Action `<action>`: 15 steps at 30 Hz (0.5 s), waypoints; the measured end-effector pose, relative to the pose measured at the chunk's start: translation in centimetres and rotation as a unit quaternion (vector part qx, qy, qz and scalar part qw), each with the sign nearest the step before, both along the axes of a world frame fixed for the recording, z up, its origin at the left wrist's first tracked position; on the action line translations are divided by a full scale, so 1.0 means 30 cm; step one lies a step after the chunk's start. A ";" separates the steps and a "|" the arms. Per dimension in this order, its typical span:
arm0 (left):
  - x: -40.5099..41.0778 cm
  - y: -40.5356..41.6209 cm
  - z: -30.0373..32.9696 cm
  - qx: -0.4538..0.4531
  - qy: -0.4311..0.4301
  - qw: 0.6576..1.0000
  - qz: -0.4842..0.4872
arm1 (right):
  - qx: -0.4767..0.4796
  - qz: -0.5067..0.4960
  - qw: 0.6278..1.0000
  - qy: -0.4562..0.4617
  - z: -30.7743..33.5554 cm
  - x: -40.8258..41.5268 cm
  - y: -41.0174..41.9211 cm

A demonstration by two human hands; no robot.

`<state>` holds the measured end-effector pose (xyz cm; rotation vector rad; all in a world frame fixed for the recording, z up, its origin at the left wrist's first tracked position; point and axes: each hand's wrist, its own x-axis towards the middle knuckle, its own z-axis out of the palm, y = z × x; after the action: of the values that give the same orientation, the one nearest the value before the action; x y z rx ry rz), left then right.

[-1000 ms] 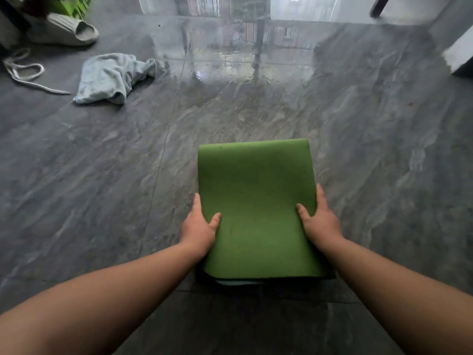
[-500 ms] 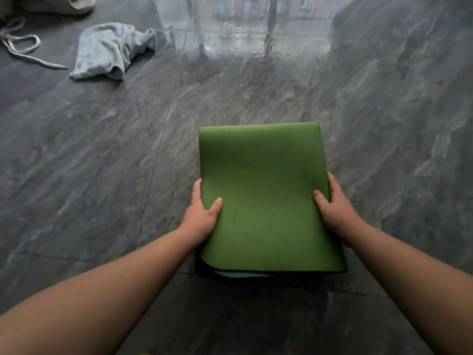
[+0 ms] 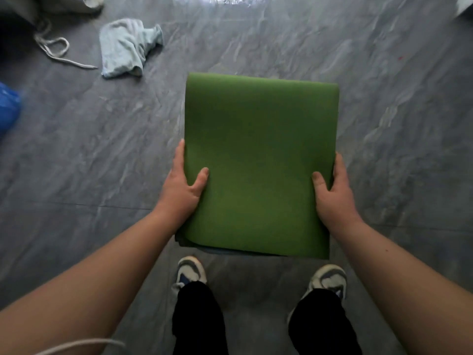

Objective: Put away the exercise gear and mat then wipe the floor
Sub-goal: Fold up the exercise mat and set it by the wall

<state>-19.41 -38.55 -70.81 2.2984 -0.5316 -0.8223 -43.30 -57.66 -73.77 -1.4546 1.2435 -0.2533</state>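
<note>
1. The folded green exercise mat (image 3: 258, 160) is now lifted off the grey marble-look floor (image 3: 409, 124) and held out in front of the person at a slight tilt; a second ago it lay flat on the floor under both hands
2. The left hand (image 3: 183, 187) grips the mat's left edge, thumb on top and fingers along and under the side, the same hold as before
3. The right hand (image 3: 332, 193) grips the right edge the same way, thumb lying on the green top face
4. At the near edge of the mat the folded layers show as a darker, partly bluish stack
5. The view has tipped downward since the earlier pictures: two white and dark sneakers (image 3: 190, 271) and black trouser legs (image 3: 197, 319) now show below the mat, and the bright window reflection is nearly out of view at the top
6. The crumpled light blue cloth (image 3: 125, 47) lies on the floor up left, where it lay before, with a pale cord (image 3: 55, 51) looped beside it
7. Something blue (image 3: 9, 103), blurred, has come into view at the left border
</note>
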 end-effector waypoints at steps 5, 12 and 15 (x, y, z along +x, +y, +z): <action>-0.034 -0.108 0.665 -0.013 -0.021 0.999 -0.029 | -0.008 -0.032 0.999 -0.009 0.674 -0.048 -0.063; -0.210 -0.361 1.476 -0.058 -0.064 0.989 -0.118 | -0.077 -0.125 0.989 -0.034 1.520 -0.305 -0.178; -0.353 -0.499 1.691 -0.077 -0.073 0.982 -0.159 | -0.107 -0.179 0.977 -0.043 1.756 -0.480 -0.210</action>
<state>-29.98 -53.52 -20.08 2.1708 -1.0128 -0.7310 -57.71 -63.95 -21.09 -1.3747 1.4362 -0.7052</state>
